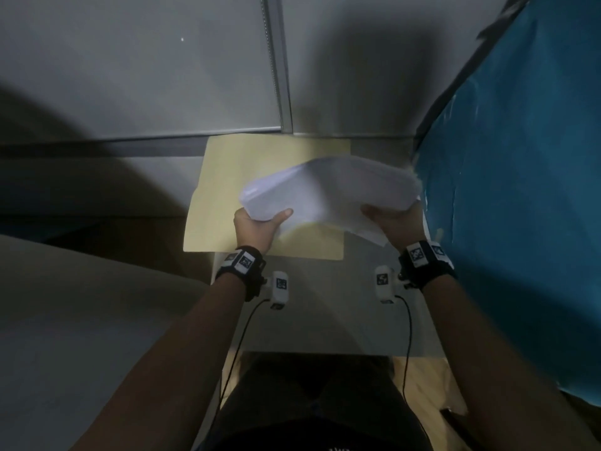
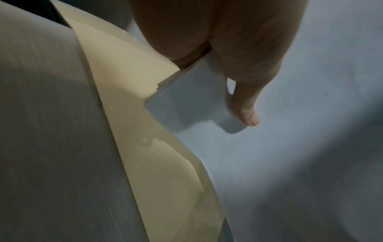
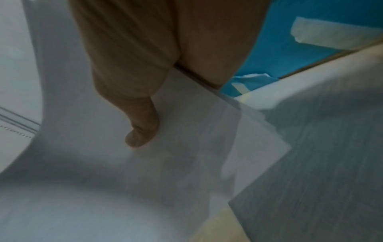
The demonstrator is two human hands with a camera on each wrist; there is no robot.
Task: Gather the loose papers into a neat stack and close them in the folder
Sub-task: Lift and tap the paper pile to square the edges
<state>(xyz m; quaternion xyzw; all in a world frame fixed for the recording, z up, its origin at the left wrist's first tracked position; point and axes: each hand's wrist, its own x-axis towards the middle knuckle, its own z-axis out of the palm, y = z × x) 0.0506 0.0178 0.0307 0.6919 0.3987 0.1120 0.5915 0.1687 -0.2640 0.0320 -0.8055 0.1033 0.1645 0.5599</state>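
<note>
A sheaf of white papers [image 1: 328, 190] hangs bowed above an open manila folder [image 1: 227, 190] that lies flat on the grey table [image 1: 325, 304]. My left hand [image 1: 260, 226] grips the papers' near left corner, thumb on top. My right hand [image 1: 390, 219] grips their near right edge, thumb on top too. In the left wrist view the thumb [image 2: 246, 101] presses the white papers [image 2: 186, 106], with the folder [image 2: 128, 78] below. The right wrist view has the thumb [image 3: 140, 127] lying on the papers [image 3: 103, 163]; several sheet corners fan out unevenly at the lower right.
A grey partition wall [image 1: 130, 76] with a metal strip stands just behind the folder. A blue panel [image 1: 520, 190] with tape patches closes the right side, near my right hand. A pale surface [image 1: 65, 320] lies at lower left. My lap is below the table's front edge.
</note>
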